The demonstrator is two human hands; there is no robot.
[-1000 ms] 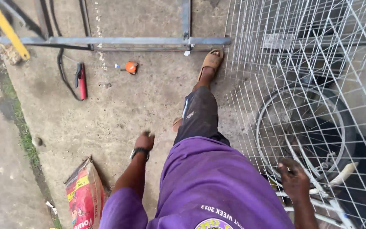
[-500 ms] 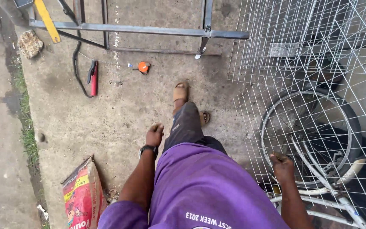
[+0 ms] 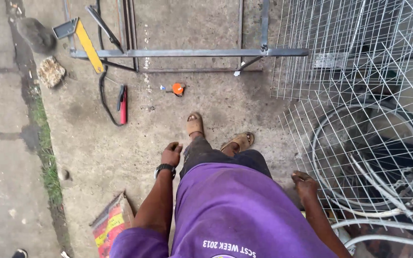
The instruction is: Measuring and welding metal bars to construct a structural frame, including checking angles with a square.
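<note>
Wire mesh panel (image 3: 359,62) stands at your right, over a bicycle wheel (image 3: 366,157). Your right hand (image 3: 306,184), loosely curled and empty, hangs just beside it. Your left hand (image 3: 171,154), likewise curled, rests against your thigh, holding nothing.

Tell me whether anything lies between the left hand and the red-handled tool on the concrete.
Nothing visible does. Bare concrete separates the left hand from the red-handled tool; the black cable curls beyond the tool, not in between.
</note>
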